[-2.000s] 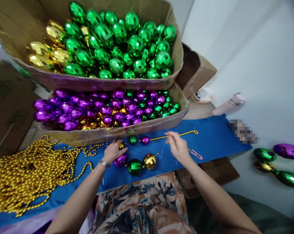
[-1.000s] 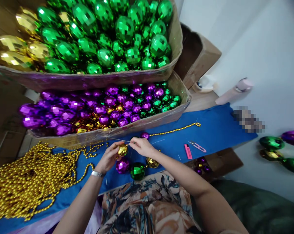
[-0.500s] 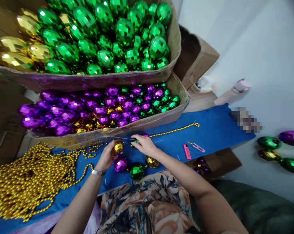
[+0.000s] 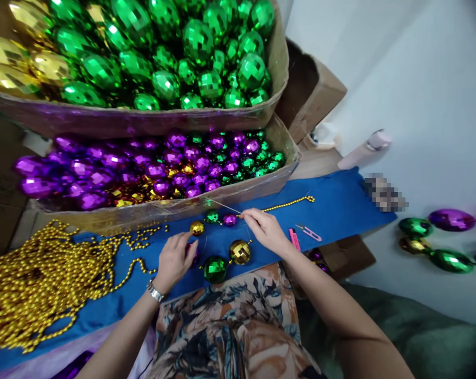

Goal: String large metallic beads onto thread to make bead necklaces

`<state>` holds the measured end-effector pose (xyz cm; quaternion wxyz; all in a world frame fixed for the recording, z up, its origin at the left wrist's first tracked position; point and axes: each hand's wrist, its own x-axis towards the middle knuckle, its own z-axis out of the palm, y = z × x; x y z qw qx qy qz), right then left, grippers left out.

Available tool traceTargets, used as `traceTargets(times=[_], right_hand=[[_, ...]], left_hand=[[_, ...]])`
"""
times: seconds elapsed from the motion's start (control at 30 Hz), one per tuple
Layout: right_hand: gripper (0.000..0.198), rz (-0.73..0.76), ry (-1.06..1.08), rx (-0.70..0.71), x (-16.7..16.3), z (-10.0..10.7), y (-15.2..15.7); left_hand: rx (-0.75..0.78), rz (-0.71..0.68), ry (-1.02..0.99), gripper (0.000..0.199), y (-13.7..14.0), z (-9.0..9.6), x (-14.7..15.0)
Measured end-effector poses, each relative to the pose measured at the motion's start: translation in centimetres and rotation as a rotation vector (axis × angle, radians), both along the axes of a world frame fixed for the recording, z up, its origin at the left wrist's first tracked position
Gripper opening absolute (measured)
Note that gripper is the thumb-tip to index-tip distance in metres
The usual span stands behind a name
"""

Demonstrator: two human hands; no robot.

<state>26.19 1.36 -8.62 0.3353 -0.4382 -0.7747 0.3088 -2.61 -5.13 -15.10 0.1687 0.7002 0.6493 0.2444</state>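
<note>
"Two entries first: state of each grip?"

"The right hand pinches a thin pale strand between pressed fingertips; needle or taut thread, I cannot tell. The left hand has thumb and fingers parted, just beside a small gold ball and partly over a purple ball. Whether it holds the latter, I cannot tell."

"Position of the balls?"

"On the blue cloth over the desk. The small gold ball heads a row with a small green ball and a small purple ball; a gold bead strand lies beyond. In the near row, a large green ball and a large gold ball."

"Step in hand?"

"Thread handling, in my judgement. The next move calls for a firm pinch and a steadied ball."

"Surroundings?"

"Snips and a pink lighter-like item lie right; a gold bead heap, left."

"Obstructions?"

"The lower carton stands close behind, likely limiting a long pull."
</note>
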Motion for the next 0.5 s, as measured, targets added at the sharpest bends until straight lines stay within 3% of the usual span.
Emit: traceTargets(times=[0.13,0.33,0.5], right_hand=[[0.023,0.058,0.019,-0.044,-0.4,-0.7,-1.3],[0.025,0.136,0.027,-0.053,-2.7,-2.0,-2.3],[0.026,0.124,0.015,-0.048,-2.8,-1.9,-2.4]], left_hand=[[-0.280,0.285,-0.174,0.050,0.4,-1.2,-2.6],[-0.509,0.177,-0.375,0.054,3.6,-3.1,-3.5],[-0.629,0.130,-0.567,0.056,3.7,-3.3,-2.6]])
